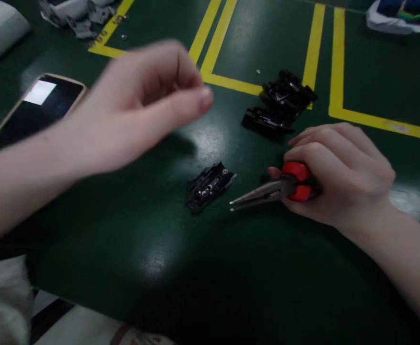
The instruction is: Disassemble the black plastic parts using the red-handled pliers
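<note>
Our right hand is closed around the red handles of a pair of needle-nose pliers, whose jaws stand slightly apart and point to 9 o'clock. Our left hand is raised, fingers curled and thumb stretched towards the index finger; it is blurred, and we cannot tell whether it pinches anything small. The single black plastic part lies on the green counter between our hands, just beside the pliers' tips at their 10 o'clock. From that part, our left hand is at 11 o'clock and our right hand at 3 o'clock. We can make out small round metal details in its recess.

The inner side of our right hand and most of the handles are hidden from us. Our left forearm covers part of a smartphone, at our left hand's 9 o'clock. A cluster of black parts lies near our right hand, at its 10 o'clock; dark overlapping shapes make them hard to count. Further out, yellow tape lines mark the counter. Grey parts at 11 o'clock and a blue item at 1 o'clock are cut off by the view's edge.
</note>
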`<state>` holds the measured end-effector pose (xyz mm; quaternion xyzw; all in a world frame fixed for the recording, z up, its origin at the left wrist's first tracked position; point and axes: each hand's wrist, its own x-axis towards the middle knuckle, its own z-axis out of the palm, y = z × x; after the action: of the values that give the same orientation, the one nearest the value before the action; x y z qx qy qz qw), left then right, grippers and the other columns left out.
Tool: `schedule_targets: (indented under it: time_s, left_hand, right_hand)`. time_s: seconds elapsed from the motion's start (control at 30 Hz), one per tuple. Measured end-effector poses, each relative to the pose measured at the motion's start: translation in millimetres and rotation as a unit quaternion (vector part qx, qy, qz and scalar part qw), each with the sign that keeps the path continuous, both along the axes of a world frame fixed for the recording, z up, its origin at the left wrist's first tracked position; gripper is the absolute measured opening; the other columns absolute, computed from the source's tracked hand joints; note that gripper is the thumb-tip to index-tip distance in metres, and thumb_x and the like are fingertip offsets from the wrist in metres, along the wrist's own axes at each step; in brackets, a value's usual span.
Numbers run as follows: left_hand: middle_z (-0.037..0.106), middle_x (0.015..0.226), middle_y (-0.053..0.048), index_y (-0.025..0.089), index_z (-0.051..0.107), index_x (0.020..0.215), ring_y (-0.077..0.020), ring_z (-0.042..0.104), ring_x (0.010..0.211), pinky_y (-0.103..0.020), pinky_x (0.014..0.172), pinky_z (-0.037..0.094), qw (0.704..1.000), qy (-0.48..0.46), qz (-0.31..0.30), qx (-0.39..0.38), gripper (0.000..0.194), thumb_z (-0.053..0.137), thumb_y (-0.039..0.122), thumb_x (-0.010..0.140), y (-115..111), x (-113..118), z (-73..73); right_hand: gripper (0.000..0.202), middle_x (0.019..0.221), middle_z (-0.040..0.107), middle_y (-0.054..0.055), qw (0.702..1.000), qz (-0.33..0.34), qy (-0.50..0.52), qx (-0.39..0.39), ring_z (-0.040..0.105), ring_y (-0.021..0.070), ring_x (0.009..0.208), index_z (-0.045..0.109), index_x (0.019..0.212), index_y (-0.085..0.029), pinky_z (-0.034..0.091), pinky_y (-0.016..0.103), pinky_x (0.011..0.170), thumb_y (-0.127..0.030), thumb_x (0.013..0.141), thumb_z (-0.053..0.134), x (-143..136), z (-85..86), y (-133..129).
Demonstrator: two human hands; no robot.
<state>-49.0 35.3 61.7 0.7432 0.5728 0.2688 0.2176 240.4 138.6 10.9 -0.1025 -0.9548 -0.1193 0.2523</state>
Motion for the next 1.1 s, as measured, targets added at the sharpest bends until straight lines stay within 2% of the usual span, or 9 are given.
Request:
schedule_targets:
  time_s: [0.07, 0.17, 0.23, 0.37, 0.47, 0.53, 0.63, 0.83, 1.1]
  left_hand:
    - [0.065, 0.108, -0.008, 0.012, 0.063, 0.122, -0.0186, 0.061, 0.092, -0.031, 0.074, 0.049, 1.000, 0.018, -0.019, -0.005, 0.058, 0.047, 0.064, 0.103, -10.1, 3.2, -9.5]
    - [0.062, 0.124, -0.015, 0.012, 0.056, 0.138, -0.0295, 0.061, 0.105, -0.043, 0.086, 0.050, 0.996, 0.078, -0.047, 0.011, 0.093, 0.053, 0.087, 0.083, -26.7, 17.9, -24.7]
    - [0.061, 0.129, -0.018, 0.009, 0.053, 0.142, -0.0352, 0.060, 0.110, -0.048, 0.090, 0.049, 0.988, 0.142, -0.050, 0.041, 0.101, 0.062, 0.086, 0.077, -32.7, 28.4, -31.1]
    - [0.063, 0.124, -0.016, 0.011, 0.058, 0.132, -0.0317, 0.061, 0.105, -0.044, 0.085, 0.051, 0.981, 0.176, -0.052, 0.054, 0.074, 0.074, 0.063, 0.083, -30.6, 35.6, -35.2]
    - [0.066, 0.113, -0.008, 0.017, 0.064, 0.120, -0.0239, 0.063, 0.098, -0.036, 0.082, 0.050, 0.993, 0.102, -0.056, 0.037, 0.039, 0.071, 0.042, 0.090, -25.4, 33.7, -35.0]
    - [0.069, 0.107, -0.005, 0.018, 0.065, 0.117, -0.0201, 0.066, 0.095, -0.031, 0.079, 0.050, 0.997, 0.037, -0.069, 0.015, 0.030, 0.068, 0.036, 0.093, -23.1, 33.9, -34.2]
    - [0.073, 0.105, -0.003, 0.018, 0.064, 0.119, -0.0163, 0.070, 0.091, -0.026, 0.076, 0.052, 0.993, -0.054, -0.095, -0.034, 0.031, 0.068, 0.033, 0.093, -22.3, 37.5, -32.0]
    - [0.074, 0.087, 0.001, 0.019, 0.070, 0.112, -0.0104, 0.065, 0.068, -0.019, 0.060, 0.048, 0.979, -0.174, -0.065, -0.087, 0.026, 0.072, 0.031, 0.089, -22.7, 45.3, -28.6]
    - [0.071, 0.083, 0.002, 0.016, 0.070, 0.109, -0.0092, 0.061, 0.064, -0.019, 0.057, 0.043, 0.975, -0.196, -0.078, -0.075, 0.035, 0.080, 0.037, 0.083, -5.7, 55.5, -34.1]
  right_hand:
    - [0.013, 0.088, 0.062, 0.005, 1.000, -0.003, 0.007, 0.003, 0.063, 0.0226, 0.086, 0.050, 0.093, -0.022, 0.048, 0.035, 0.070, -0.025, 0.088, 0.063, -1.7, -0.3, 0.2]
    - [0.014, 0.090, 0.064, 0.006, 0.999, -0.011, 0.019, 0.028, 0.064, 0.0235, 0.088, 0.052, 0.093, -0.022, 0.048, 0.037, 0.074, -0.022, 0.087, 0.065, -4.6, 0.9, -1.5]
    - [0.014, 0.091, 0.065, 0.006, 0.999, -0.019, 0.020, 0.032, 0.065, 0.0248, 0.091, 0.053, 0.092, -0.022, 0.049, 0.040, 0.078, -0.020, 0.087, 0.066, -6.1, 2.6, -4.4]
    - [0.017, 0.089, 0.066, 0.006, 0.999, -0.037, 0.036, -0.001, 0.065, 0.0260, 0.089, 0.050, 0.091, -0.023, 0.051, 0.041, 0.075, -0.023, 0.088, 0.066, -7.7, 4.8, -12.0]
    - [0.019, 0.088, 0.065, 0.006, 0.998, -0.039, 0.032, -0.033, 0.064, 0.0252, 0.088, 0.048, 0.092, -0.024, 0.052, 0.040, 0.073, -0.022, 0.089, 0.066, -8.2, 4.9, -14.4]
    - [0.019, 0.087, 0.063, 0.005, 0.998, -0.031, 0.039, -0.048, 0.063, 0.0236, 0.085, 0.047, 0.093, -0.025, 0.051, 0.038, 0.069, -0.023, 0.090, 0.066, -8.3, 4.9, -13.5]
    - [0.020, 0.084, 0.062, 0.004, 0.996, -0.028, 0.056, -0.068, 0.061, 0.0215, 0.078, 0.048, 0.092, -0.024, 0.048, 0.036, 0.063, -0.024, 0.088, 0.067, -7.8, 5.2, -10.7]
    - [0.018, 0.085, 0.064, 0.005, 0.992, -0.047, 0.066, -0.100, 0.063, 0.0234, 0.077, 0.054, 0.094, -0.023, 0.047, 0.038, 0.061, -0.021, 0.085, 0.070, -6.2, 5.0, -8.5]
    - [0.018, 0.086, 0.065, 0.006, 0.993, -0.048, 0.071, -0.084, 0.062, 0.0225, 0.078, 0.056, 0.098, -0.021, 0.048, 0.037, 0.064, -0.020, 0.086, 0.069, -3.8, 3.5, -6.1]
